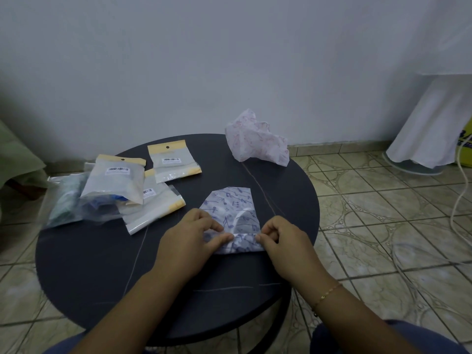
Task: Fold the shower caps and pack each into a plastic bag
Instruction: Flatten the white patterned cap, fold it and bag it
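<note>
Blue cap: a shower cap [233,213] printed with blue music notes, lying flat on the near-right part of the table and folded into a narrow panel, its near edge turned up into a small fold.
Left hand: the left hand [194,235] pinches the left end of that near fold, thumb stretched along the crease, fingers curled on top.
Right hand: the right hand [282,237] pinches the right end of the same fold, fingers tucked in; there's a thin gold bracelet [327,295] on the wrist.
Pink cap: a second cap [255,141], white with a pinkish print, sits crumpled at the table's far right edge, well apart from the hands.
Bags: a loose pile of clear plastic bags [132,185] with yellow header strips on the left side, some already stuffed with blue and greenish stuff.
Writing: white barcode stickers on the bags, text too small to read tbh.
Surface: round dark table [102,264] with a few pale scratch lines.
Room: patterned beige floor tiles [370,213], plain pale wall, white cloth [429,123] hanging at far right.
</note>
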`<state>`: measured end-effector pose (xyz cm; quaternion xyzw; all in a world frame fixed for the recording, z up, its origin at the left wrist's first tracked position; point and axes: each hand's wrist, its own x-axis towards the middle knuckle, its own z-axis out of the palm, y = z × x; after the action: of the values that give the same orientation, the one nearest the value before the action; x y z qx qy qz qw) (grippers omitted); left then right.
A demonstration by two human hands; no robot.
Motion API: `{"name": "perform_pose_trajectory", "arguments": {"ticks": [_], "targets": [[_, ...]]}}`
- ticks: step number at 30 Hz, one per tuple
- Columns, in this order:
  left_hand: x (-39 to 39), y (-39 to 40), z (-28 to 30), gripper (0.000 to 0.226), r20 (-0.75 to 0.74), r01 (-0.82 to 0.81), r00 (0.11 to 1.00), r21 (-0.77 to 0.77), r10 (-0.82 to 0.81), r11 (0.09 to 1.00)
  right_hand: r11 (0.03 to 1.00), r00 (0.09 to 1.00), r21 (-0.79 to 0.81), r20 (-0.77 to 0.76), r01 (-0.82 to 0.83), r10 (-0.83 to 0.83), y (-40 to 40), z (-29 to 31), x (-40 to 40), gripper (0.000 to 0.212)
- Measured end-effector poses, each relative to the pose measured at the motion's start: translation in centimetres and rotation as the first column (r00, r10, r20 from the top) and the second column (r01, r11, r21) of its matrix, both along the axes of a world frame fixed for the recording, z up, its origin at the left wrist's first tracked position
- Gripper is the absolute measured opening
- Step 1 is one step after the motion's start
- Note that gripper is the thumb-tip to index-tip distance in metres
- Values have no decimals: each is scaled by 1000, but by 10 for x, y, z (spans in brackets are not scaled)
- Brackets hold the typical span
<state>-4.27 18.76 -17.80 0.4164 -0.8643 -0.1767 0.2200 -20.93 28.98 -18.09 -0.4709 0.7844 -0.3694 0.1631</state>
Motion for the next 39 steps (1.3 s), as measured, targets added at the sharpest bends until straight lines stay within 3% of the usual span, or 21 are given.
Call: {"name": "perform_pose_trajectory", "arguments": {"ticks": [5, 8, 12, 14, 23, 25, 28, 32, 36, 39], "targets": [[3, 0, -1, 20, 63, 31, 998, -64, -27, 997, 1000, 998, 0, -62, 6, -6, -2, -3, 0, 17], [4, 0, -2, 24, 86, 52, 995, -116, -42, 992, 1000, 974, 21, -228, 11, -6, -3, -5, 0, 21], [7, -2, -4, 59, 107, 123, 988, -102, -112, 987, 993, 880, -109, -475, -48, -10, -3, -8, 4, 11], [10, -4, -4, 72, 149, 168, 977, -81, -155, 982, 983, 825, -129, -564, -128, 34, -2, -10, 6, 16], [17, -12, -3, 61, 181, 273, 955, -225, -235, 935, 970, 760, 21, -618, -241, 202, 6, -7, 3, 38], [17, -12, -2, 62, 159, 280, 955, -213, -249, 936, 964, 780, 36, -580, -262, 234, 5, -3, 2, 34], [18, -9, 4, 67, 159, 236, 963, -112, -217, 965, 959, 874, 67, -398, -276, 279, 3, -1, -2, 25], [17, -4, 10, 49, 71, 81, 994, 7, -82, 997, 992, 991, -12, -49, -123, 123, 1, -1, -3, 13], [14, -6, 8, 35, 25, 5, 1000, 19, -5, 1000, 998, 985, -69, 172, -12, 24, -5, 2, 0, 16], [12, -6, 6, 37, 20, -27, 999, 39, 26, 999, 997, 977, -59, 212, 51, -37, -10, 3, 1, 21]]}}
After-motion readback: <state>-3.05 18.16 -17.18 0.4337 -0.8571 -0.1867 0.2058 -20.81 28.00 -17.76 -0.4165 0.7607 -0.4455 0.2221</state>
